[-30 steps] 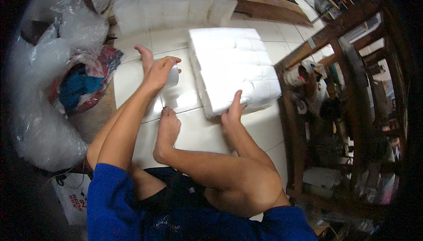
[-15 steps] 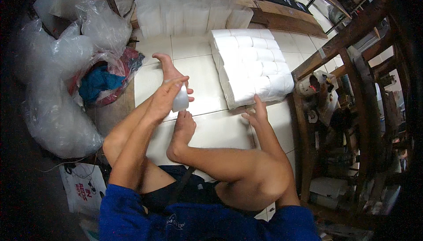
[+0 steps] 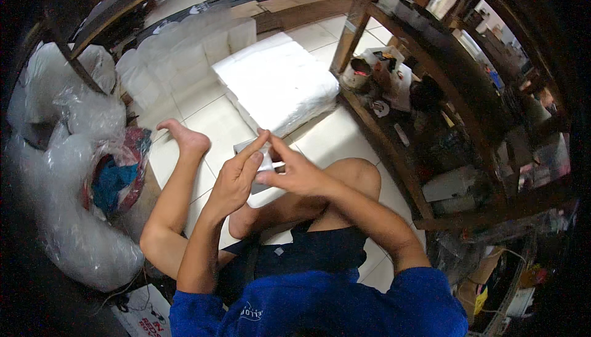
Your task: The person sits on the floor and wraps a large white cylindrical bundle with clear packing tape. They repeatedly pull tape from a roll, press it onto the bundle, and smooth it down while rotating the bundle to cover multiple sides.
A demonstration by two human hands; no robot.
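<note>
In front of my bent legs, my two hands meet at a small whitish, translucent plastic piece [image 3: 266,163]. My left hand [image 3: 237,180] grips it from the left, its fingers stretched along the piece. From the other side my right hand [image 3: 295,171] closes on it, thumb at the lower edge and index fingertip against the left fingertips. The hands hide much of its shape, and its exact kind is unclear. Just beyond the fingertips lies a large block of white rolls or bundles [image 3: 277,81], packed in clear film on the floor.
Upright translucent bags [image 3: 184,54] line the back beside a wooden plank [image 3: 301,12]. Puffy clear plastic sacks [image 3: 74,214] and a teal cloth [image 3: 114,183] lie left. A dark wooden rack [image 3: 394,146] holding tins and clutter borders the right. White tiles [image 3: 231,121] cover the floor.
My right hand has come from beside the white block to meet my left hand at the plastic piece. The head view has turned, so the surroundings appear shifted left.
</note>
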